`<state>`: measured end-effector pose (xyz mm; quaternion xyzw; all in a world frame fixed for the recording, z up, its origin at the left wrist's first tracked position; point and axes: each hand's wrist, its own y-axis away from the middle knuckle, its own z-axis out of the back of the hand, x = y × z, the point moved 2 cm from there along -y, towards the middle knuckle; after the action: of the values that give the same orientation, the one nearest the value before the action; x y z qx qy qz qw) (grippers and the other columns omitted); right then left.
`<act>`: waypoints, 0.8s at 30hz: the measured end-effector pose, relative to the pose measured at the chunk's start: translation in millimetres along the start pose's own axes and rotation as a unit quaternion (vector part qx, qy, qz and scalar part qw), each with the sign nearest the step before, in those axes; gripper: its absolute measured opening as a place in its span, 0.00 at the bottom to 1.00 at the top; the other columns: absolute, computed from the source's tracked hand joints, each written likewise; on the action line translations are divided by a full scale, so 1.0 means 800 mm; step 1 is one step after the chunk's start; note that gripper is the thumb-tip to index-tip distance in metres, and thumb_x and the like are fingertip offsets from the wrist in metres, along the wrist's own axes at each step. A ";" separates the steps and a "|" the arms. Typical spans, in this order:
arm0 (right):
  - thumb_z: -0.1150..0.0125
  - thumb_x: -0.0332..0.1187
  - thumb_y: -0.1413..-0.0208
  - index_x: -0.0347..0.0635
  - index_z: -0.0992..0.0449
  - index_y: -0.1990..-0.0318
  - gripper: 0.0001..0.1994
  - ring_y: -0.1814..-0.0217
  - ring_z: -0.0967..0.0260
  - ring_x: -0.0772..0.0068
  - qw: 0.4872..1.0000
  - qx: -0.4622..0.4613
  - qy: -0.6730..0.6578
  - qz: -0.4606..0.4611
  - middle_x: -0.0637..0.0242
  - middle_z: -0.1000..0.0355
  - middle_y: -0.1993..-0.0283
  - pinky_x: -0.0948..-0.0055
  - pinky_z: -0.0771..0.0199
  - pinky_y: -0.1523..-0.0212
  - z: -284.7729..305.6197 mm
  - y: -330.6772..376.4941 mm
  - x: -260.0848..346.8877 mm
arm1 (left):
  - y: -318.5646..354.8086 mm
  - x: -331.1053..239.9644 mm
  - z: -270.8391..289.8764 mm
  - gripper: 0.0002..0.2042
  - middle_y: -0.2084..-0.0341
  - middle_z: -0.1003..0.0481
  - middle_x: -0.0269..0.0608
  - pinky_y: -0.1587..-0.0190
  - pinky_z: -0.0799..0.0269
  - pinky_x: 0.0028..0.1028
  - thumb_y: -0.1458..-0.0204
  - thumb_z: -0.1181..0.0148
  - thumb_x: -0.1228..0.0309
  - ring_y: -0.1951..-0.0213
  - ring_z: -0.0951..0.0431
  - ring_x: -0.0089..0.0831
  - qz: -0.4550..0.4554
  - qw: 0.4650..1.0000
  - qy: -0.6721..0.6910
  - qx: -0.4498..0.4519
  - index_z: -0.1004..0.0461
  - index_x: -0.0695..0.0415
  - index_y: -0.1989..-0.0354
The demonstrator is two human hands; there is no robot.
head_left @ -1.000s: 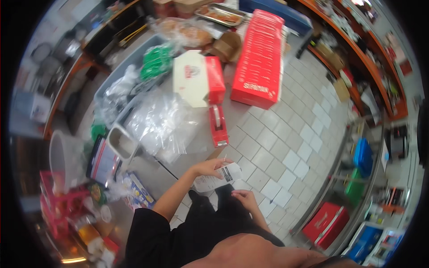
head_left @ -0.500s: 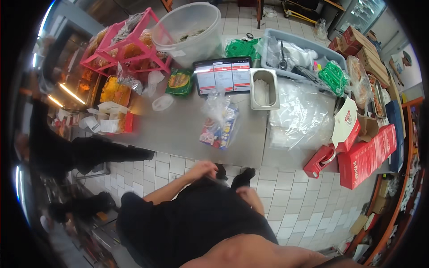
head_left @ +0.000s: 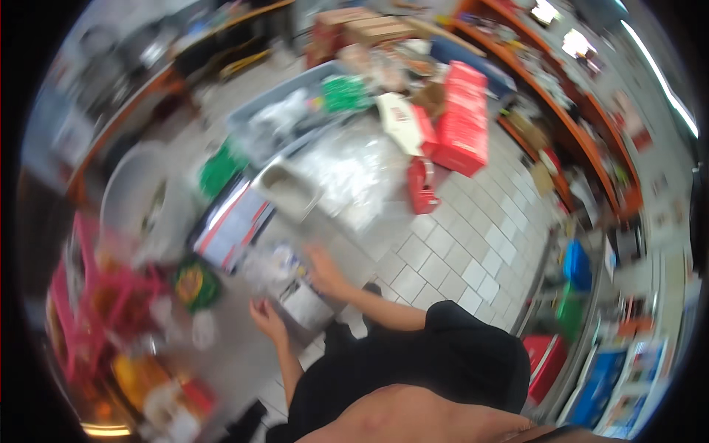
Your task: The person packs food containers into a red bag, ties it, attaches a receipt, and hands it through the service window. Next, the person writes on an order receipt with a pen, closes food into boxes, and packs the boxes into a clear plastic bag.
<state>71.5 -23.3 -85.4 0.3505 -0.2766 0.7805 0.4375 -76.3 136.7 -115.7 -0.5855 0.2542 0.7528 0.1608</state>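
Observation:
My left hand [head_left: 267, 322] is raised over the near part of the metal table, its fingers half curled and apart, with nothing visible in them. To its right, my right hand [head_left: 325, 272] reaches over the table with outstretched fingers, beside a clear plastic bag [head_left: 269, 264] that has coloured packaging in it. Between the two hands is a white, paper-like piece [head_left: 304, 306] by the table edge. Whether either hand touches it is blurred.
A tablet [head_left: 230, 225] and a metal container [head_left: 288, 188] stand beyond the bag. Clear plastic sheets [head_left: 347, 173], a red tape dispenser [head_left: 422, 188] and a red box [head_left: 463, 118] lie farther right. A pink rack [head_left: 85, 295] and a green packet [head_left: 196, 284] are at left.
My view has swung to the right, so the table appears turned. Both hands have gone from in front of my body to above the table, near the plastic bag. The white piece now shows between them.

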 end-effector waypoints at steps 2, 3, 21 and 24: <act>0.47 0.38 0.47 0.33 0.42 0.41 0.27 0.37 0.45 0.53 0.968 0.082 -0.209 -0.115 0.45 0.41 0.42 0.62 0.47 0.38 -0.033 0.017 0.045 | -0.009 0.049 0.011 0.25 0.50 0.35 0.53 0.44 0.39 0.33 0.44 0.48 0.69 0.49 0.32 0.36 0.087 0.980 0.159 0.086 0.46 0.68 0.41; 0.47 0.41 0.46 0.32 0.42 0.41 0.28 0.38 0.43 0.56 0.946 0.093 -0.265 -0.164 0.46 0.39 0.43 0.64 0.46 0.39 -0.040 0.019 0.043 | -0.005 0.042 -0.005 0.25 0.49 0.36 0.53 0.45 0.39 0.34 0.44 0.47 0.69 0.48 0.33 0.36 0.097 0.986 0.108 0.078 0.46 0.67 0.41; 0.44 0.27 0.50 0.36 0.44 0.38 0.30 0.45 0.37 0.71 0.863 -0.172 -0.457 -0.128 0.61 0.35 0.45 0.75 0.38 0.44 0.539 -0.061 -0.106 | 0.161 -0.240 -0.307 0.28 0.47 0.36 0.43 0.48 0.37 0.33 0.45 0.47 0.65 0.50 0.33 0.34 0.007 0.708 0.138 0.693 0.50 0.56 0.39; 0.42 0.31 0.51 0.34 0.46 0.38 0.33 0.45 0.37 0.69 0.866 -0.284 -0.392 -0.123 0.57 0.36 0.45 0.72 0.39 0.44 0.637 -0.160 -0.230 | 0.188 -0.207 -0.410 0.21 0.50 0.32 0.42 0.48 0.37 0.28 0.45 0.47 0.67 0.51 0.33 0.29 -0.030 0.706 0.035 0.706 0.39 0.59 0.44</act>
<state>407.7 -429.9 92.0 0.5194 -0.5900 0.4058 0.4664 148.0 -164.6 12.4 -0.3341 0.6994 0.3268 0.5408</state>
